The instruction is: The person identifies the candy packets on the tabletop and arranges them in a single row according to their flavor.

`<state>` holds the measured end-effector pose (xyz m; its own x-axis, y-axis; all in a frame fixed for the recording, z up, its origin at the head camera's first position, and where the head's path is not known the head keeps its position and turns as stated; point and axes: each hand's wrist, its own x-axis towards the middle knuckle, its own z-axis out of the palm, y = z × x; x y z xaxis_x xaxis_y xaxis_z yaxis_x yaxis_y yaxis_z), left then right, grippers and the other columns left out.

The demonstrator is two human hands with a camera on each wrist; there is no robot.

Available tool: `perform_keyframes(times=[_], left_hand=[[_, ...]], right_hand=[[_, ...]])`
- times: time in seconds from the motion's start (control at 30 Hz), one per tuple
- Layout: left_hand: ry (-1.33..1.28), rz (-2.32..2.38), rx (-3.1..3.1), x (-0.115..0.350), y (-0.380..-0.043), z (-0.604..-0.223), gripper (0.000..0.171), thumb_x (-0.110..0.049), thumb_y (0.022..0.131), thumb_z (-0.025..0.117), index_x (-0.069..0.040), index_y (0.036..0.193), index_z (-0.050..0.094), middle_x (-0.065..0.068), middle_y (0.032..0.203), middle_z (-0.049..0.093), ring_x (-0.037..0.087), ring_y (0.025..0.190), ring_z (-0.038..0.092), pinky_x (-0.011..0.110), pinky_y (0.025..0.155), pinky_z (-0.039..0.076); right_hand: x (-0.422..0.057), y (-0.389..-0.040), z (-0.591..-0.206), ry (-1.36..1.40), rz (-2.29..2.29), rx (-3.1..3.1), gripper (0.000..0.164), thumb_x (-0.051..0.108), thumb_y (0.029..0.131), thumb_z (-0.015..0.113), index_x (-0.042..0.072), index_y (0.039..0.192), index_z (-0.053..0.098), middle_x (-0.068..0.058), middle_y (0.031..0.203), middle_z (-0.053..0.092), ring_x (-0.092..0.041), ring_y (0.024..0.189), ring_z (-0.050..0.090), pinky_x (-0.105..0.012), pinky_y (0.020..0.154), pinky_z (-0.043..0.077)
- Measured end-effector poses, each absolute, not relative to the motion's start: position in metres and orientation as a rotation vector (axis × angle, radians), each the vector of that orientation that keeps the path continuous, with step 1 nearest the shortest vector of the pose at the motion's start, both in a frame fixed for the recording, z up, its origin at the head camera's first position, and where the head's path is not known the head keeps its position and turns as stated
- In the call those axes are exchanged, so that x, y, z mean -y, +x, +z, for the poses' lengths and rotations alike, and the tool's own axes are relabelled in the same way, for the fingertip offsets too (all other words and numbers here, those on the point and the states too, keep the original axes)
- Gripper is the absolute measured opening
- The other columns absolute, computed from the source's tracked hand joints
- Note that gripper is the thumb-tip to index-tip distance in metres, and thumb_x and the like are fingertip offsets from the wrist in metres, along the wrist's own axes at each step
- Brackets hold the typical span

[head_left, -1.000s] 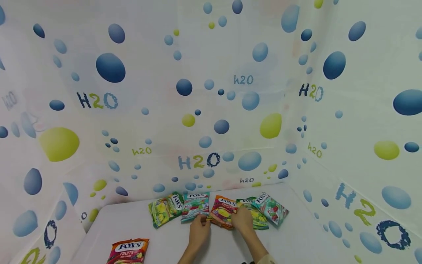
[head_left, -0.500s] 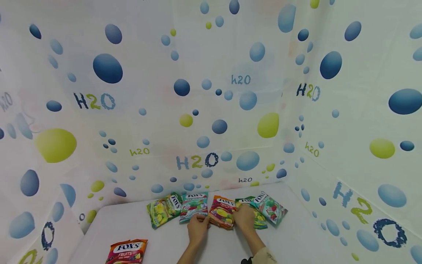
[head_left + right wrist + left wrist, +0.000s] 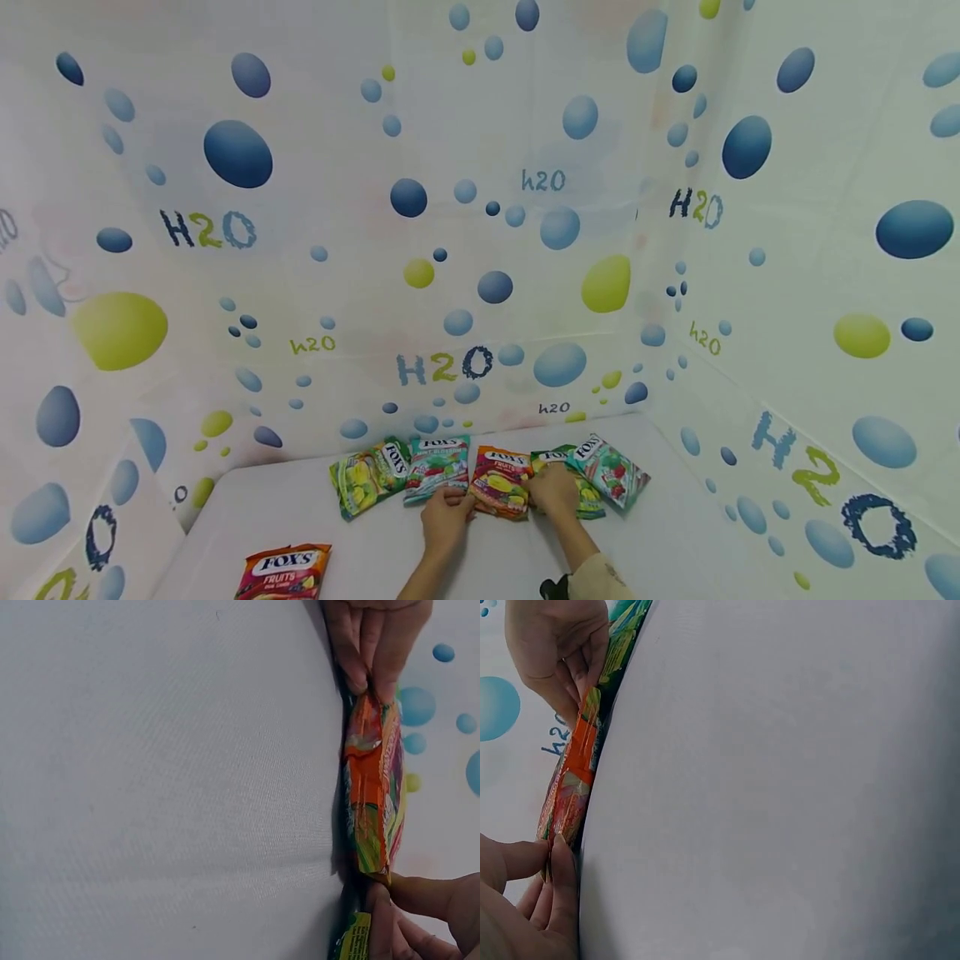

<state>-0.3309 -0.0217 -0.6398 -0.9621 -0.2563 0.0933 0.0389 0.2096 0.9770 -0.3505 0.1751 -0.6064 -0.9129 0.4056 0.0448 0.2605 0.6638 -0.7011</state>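
Observation:
An orange-and-red FOX'S Fruits candy bag [image 3: 501, 482] lies on the table in the middle of a row of bags. My left hand [image 3: 444, 521] pinches its near left corner between thumb and fingers, as the left wrist view shows. At its right edge, my right hand [image 3: 557, 492] pinches the other near corner, plain in the right wrist view. A teal FOX'S bag [image 3: 437, 467] sits just left of the orange one, behind my left fingers. Partly covered by my right hand is a green-yellow bag [image 3: 591, 497].
Another green-yellow FOX'S bag [image 3: 367, 483] ends the row at left. A teal bag [image 3: 613, 475] overlaps the green one at right. Nearer, at front left, lies a second FOX'S Fruits bag [image 3: 285, 573], cut by the frame. A patterned sheet [image 3: 360, 292] hangs behind the white table [image 3: 360, 558].
The head view has shifted slightly, so everything sits a little further left. Both hands stay at the orange bag's corners; the bag looks slightly straighter than before.

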Motion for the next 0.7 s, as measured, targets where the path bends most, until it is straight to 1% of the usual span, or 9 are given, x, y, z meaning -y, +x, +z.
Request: perform_keyframes(times=[0.07,0.13,0.3,0.5,0.7], left_hand=[[0.198,-1.834,2.257,0.0232,-0.3312,-0.6403,0.019,-0.007,0.088,0.080,0.004,0.101,0.071,0.008,0.082,0.073,0.016,0.065,0.072,0.024,0.058,0.059],[0.208,-1.848,2.261,0.0241,-0.3318,-0.6415,0.017,-0.009,0.088,0.081,0.003,0.099,0.074,0.007,0.081,0.073,0.015,0.066,0.072,0.023,0.058,0.059],[0.220,-1.837,2.283,0.0255,-0.3332,-0.6440,0.018,-0.011,0.088,0.082,0.002,0.100,0.077,0.005,0.080,0.073,0.013,0.066,0.072,0.022,0.059,0.059],[0.241,-1.852,2.281,0.0256,-0.3327,-0.6410,0.019,-0.011,0.087,0.084,0.002,0.100,0.078,0.006,0.082,0.074,0.015,0.069,0.074,0.023,0.062,0.060],[0.253,-1.837,2.309,0.0251,-0.3305,-0.6392,0.017,-0.011,0.088,0.084,0.000,0.100,0.079,0.004,0.080,0.073,0.015,0.070,0.074,0.023,0.062,0.060]], right_hand=[[-0.1760,-0.3501,-0.6071,-0.552,1.108,2.681,0.043,0.025,0.084,0.086,0.014,0.054,0.056,0.001,0.053,0.057,-0.015,0.049,0.050,-0.026,0.045,0.033],[-0.1769,-0.3489,-0.6071,-0.542,1.141,2.661,0.039,0.023,0.084,0.085,0.013,0.054,0.061,0.002,0.053,0.058,-0.016,0.050,0.051,-0.027,0.046,0.034],[-0.1779,-0.3467,-0.6074,-0.528,1.206,2.600,0.024,0.020,0.082,0.085,0.013,0.062,0.072,0.003,0.055,0.061,-0.016,0.052,0.055,-0.028,0.047,0.037],[-0.1786,-0.3483,-0.6116,-0.544,1.237,2.555,0.018,0.021,0.080,0.084,0.013,0.066,0.075,0.003,0.056,0.063,-0.015,0.051,0.057,-0.027,0.045,0.039],[-0.1797,-0.3448,-0.6126,-0.519,1.272,2.527,0.010,0.021,0.081,0.083,0.013,0.077,0.082,0.003,0.063,0.066,-0.014,0.054,0.059,-0.028,0.046,0.042]])
